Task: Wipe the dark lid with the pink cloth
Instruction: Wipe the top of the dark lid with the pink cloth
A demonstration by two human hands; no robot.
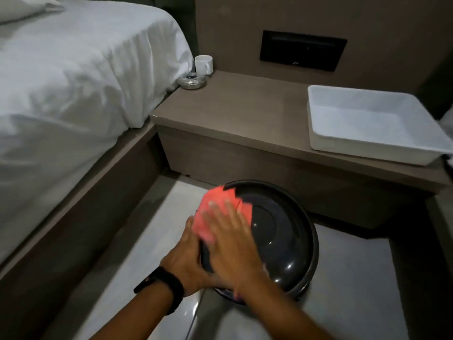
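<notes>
A round, glossy dark lid (282, 239) is held tilted above the pale floor in the lower middle of the head view. My left hand (182, 257), with a black watch on the wrist, grips the lid's left edge. My right hand (231, 238) lies flat, fingers spread, pressing the pink cloth (219, 207) onto the lid's upper left part. The cloth is blurred by motion and partly hidden under my fingers.
A bed with white sheets (73, 82) fills the left. A brown bedside shelf (245, 114) behind the lid carries a white mug (203, 65), a small metal dish (192, 81) and a white tray (372, 123). A black panel (302, 50) is set in the wall.
</notes>
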